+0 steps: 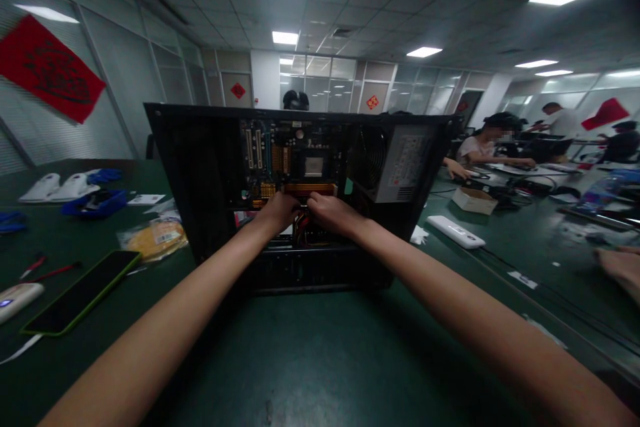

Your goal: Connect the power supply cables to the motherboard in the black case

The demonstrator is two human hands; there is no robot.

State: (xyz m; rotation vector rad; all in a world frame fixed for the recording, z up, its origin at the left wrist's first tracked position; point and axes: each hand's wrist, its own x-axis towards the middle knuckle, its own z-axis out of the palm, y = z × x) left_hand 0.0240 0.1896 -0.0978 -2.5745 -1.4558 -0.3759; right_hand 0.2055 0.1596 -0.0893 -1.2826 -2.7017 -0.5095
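Note:
An opened black computer case (pixel 173 167) stands on the green table, its inside facing me. Within it are a motherboard (pixel 295 137) with a square processor (pixel 314 167), and a grey power supply (pixel 404 163) at the upper right. My left hand (pixel 277 211) and my right hand (pixel 327 210) reach into the case side by side, just below the orange memory slots (pixel 310 189). Both have their fingers curled closed. Coloured cables (pixel 303 232) hang right under them. Whatever the fingertips pinch is too small and dark to make out.
On the left lie a green-edged phone (pixel 83 293), a bag with yellow contents (pixel 155 237), a blue tray (pixel 94 203) and white shoes (pixel 60 187). A white power strip (pixel 455 231) and an open box (pixel 474 200) are on the right. Other people sit and stand beyond.

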